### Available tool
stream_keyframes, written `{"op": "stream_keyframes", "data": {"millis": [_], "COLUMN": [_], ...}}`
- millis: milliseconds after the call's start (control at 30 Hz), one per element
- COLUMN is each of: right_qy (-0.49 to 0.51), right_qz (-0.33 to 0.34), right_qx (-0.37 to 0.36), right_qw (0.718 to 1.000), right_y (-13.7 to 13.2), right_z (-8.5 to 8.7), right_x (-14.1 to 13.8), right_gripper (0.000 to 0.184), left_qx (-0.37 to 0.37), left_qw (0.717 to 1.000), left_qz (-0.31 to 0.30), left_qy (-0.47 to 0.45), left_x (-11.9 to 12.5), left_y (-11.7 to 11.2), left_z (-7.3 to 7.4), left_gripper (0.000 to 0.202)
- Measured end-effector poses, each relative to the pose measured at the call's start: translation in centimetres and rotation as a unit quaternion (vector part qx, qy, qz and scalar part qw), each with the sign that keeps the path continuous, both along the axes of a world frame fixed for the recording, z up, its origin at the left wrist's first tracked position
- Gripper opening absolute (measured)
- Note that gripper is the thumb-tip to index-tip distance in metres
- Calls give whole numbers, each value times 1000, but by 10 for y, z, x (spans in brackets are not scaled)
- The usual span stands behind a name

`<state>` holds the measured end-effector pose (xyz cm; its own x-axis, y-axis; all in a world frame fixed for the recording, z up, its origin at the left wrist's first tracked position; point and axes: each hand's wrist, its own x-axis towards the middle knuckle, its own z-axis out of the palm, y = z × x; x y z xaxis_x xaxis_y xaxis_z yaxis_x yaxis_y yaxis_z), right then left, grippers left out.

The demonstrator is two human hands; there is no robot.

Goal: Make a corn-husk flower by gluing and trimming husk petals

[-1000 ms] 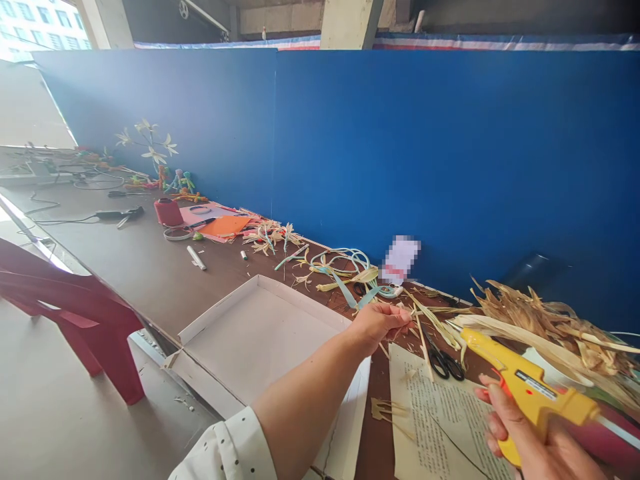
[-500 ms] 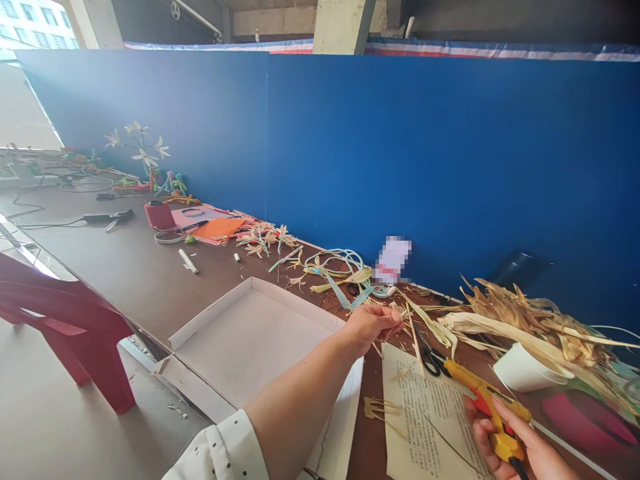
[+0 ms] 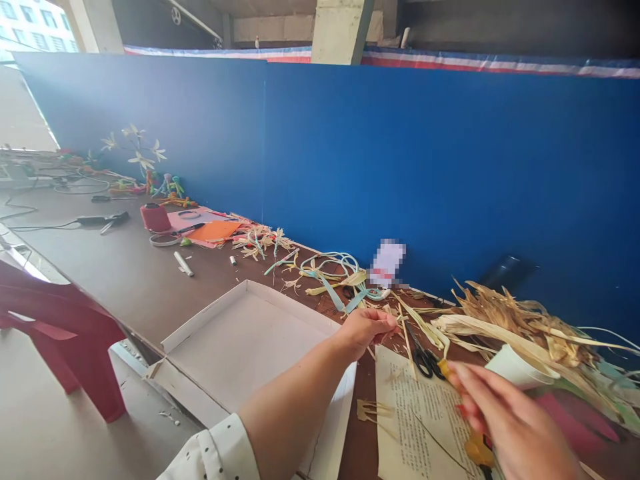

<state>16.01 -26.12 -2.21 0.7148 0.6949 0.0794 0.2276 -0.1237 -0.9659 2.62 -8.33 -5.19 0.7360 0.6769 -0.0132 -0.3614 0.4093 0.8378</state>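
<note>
My left hand (image 3: 367,330) is closed in a pinch near the right edge of the open white box (image 3: 260,347). What its fingertips hold is too small to make out. Lower right, my right hand (image 3: 515,413) is wrapped round a yellow glue gun (image 3: 480,450); the hand hides most of the gun and is blurred. Beneath it lies a printed sheet (image 3: 415,413) with a thin dark stem and a pale corn-husk piece (image 3: 370,410) at its left. Black-handled scissors (image 3: 427,363) rest between the two hands, beside a thin wooden stick (image 3: 406,340).
Dried corn husks (image 3: 520,317) pile up at the right around a tipped white cup (image 3: 520,367). Pale blue tubing (image 3: 335,260) and husk flowers (image 3: 265,241) line the blue partition (image 3: 425,153). A red thread spool (image 3: 155,218) stands farther left. A red chair (image 3: 85,347) is at lower left.
My right hand has turned and shifted up and left with the glue gun, now covering more of it. My left hand keeps its pinch in nearly the same place.
</note>
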Motion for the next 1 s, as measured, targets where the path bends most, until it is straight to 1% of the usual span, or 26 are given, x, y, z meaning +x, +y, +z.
{"op": "stream_keyframes", "data": {"millis": [67,100,167,200,267,400,567,667,767,1000], "right_qy": [125,178,275,307,342,349,329,321,311,291], "right_qz": [22,19,17,22,28,28,14,4,-8,-46], "right_qx": [31,43,85,101,114,132,125,117,115,117], "right_qw": [991,983,958,946,932,927,936,940,943,948], "right_y": [33,49,75,84,96,103,104,103,103,102], "right_z": [3,2,-3,-6,-11,-14,-13,-12,-11,-10], "right_x": [-27,-35,-43,-44,-44,-43,-43,-43,-44,-45], "right_gripper": [43,43,37,35,32,35,40,42,42,37], "left_qx": [2,3,6,7,7,3,26,37,39,43], "left_qw": [1000,1000,1000,1000,1000,1000,999,999,999,999], "left_qz": [-3,-3,-1,0,1,-2,19,21,20,14], "left_qy": [-4,-7,-16,-22,-30,-31,-8,-2,0,-11], "left_x": [-2,-3,-4,-4,-4,-1,0,-1,-1,2], "left_y": [-1,-2,-2,-2,-1,1,1,0,0,3], "left_z": [3,4,5,5,4,0,0,2,2,-3], "left_gripper": [48,48,48,48,47,47,43,43,43,43]}}
